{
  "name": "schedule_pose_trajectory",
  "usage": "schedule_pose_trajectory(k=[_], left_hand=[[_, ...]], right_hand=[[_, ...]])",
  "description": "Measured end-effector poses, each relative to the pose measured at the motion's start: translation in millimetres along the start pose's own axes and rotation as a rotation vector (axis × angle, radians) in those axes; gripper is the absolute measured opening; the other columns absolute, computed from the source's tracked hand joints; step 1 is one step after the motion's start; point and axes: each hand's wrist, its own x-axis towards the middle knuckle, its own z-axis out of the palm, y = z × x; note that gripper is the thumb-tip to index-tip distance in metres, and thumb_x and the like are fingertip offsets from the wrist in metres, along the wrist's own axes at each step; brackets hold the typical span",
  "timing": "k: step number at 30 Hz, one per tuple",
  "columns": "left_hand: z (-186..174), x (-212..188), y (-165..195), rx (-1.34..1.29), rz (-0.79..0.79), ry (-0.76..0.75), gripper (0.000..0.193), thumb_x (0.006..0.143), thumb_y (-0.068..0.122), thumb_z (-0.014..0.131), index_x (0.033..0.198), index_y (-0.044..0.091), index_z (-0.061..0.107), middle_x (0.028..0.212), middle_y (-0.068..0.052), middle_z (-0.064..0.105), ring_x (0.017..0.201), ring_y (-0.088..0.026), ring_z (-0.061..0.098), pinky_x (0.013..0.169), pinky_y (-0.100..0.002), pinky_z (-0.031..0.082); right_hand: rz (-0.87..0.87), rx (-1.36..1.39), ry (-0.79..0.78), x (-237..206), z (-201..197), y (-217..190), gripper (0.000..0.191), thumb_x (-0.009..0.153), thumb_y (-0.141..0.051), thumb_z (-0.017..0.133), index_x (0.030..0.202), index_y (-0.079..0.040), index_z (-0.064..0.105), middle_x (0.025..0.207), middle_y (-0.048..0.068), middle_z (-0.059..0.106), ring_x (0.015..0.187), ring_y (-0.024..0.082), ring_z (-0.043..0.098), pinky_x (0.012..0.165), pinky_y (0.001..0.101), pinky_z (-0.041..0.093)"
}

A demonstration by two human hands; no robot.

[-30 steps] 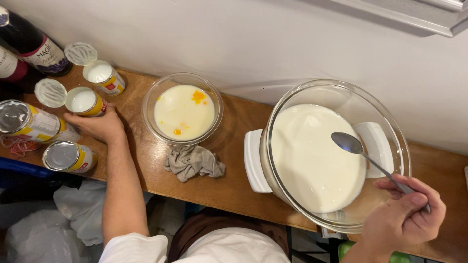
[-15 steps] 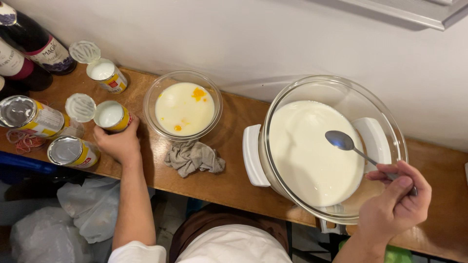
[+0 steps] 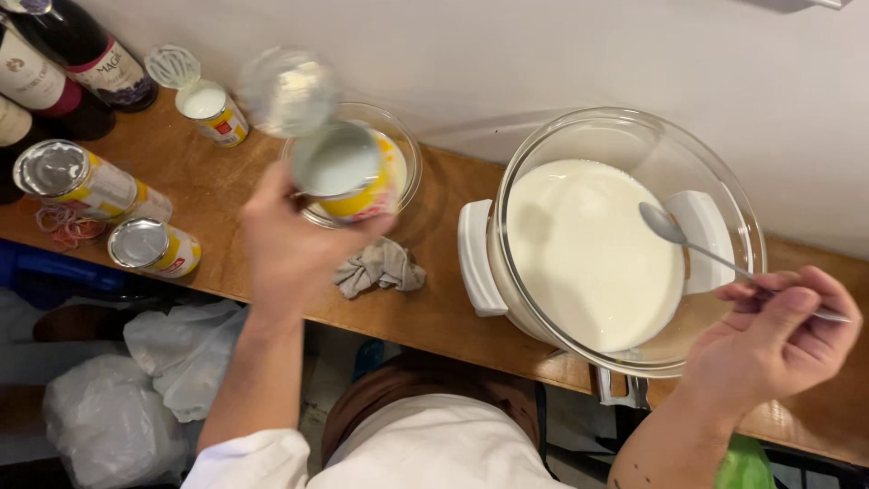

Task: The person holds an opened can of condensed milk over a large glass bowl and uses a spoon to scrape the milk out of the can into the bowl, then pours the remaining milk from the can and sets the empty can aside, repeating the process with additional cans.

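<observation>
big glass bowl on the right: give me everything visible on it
The large glass bowl is clear, round and wide-rimmed, upright on a white base with side tabs on the wooden counter. It holds a smooth, creamy white liquid filling roughly the lower half. A metal spoon held by the right hand reaches over the rim, its bowl above the liquid; whether it touches the glass is unclear. No lid, no cracks visible.

Hands: left hand (image 3: 290, 240) and right hand (image 3: 778, 340) bare, no gloves, rings or watch seen | Arms: both forearms bare | Sleeves: white short sleeve (image 3: 244, 462) at left upper arm | Torso: white top (image 3: 444, 453), brown garment (image 3: 425, 389) in front of it
</observation>
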Motion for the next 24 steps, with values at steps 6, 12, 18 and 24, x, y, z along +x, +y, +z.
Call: schedule_pose_trajectory(k=[6,12,18,24], left_hand=[[68.2,6.1,44.4,-0.125,0.109,-0.273,0.062,0.071,0.022,0.098,0.121,-0.001,0.07,0.114,-0.008,0.074,0.108,-0.016,0.074,0.099,-0.032,0.06],[137.8,-2.3,56.3,-0.192,0.147,-0.477,0.066,0.069,0.02,0.098,0.123,-0.002,0.067,0.115,-0.009,0.072,0.108,-0.016,0.075,0.099,-0.033,0.063],[165.5,-11.2,57.4,-0.203,0.201,-0.538,0.072,0.069,0.021,0.098,0.129,-0.002,0.064,0.12,-0.01,0.071,0.113,-0.018,0.074,0.098,-0.032,0.064],[172.5,-17.3,56.7,-0.025,0.353,-0.479,0.076,0.064,0.02,0.098,0.128,-0.001,0.063,0.115,-0.011,0.068,0.104,-0.022,0.073,0.091,-0.034,0.062]], right_hand=[[0.091,0.308,0.141,3.5,-17.5,-25.0,0.014,0.12,-0.014,0.063,0.118,-0.001,0.059,0.096,0.006,0.061,0.077,0.009,0.056,0.068,0.0185,0.048],[0.133,0.36,0.113,-16.5,-32.4,-45.1,0.017,0.122,-0.017,0.06,0.124,0.0,0.057,0.095,0.008,0.06,0.078,0.01,0.057,0.068,0.0208,0.049],[0.08,0.266,0.056,-23.3,-23.2,-61.6,0.021,0.124,-0.019,0.058,0.128,0.002,0.056,0.093,0.01,0.059,0.076,0.013,0.058,0.066,0.0238,0.05],[0.031,0.148,-0.027,-24.2,-11.3,-64.1,0.022,0.125,-0.019,0.057,0.127,0.002,0.054,0.092,0.012,0.06,0.07,0.015,0.058,0.063,0.0272,0.052]])
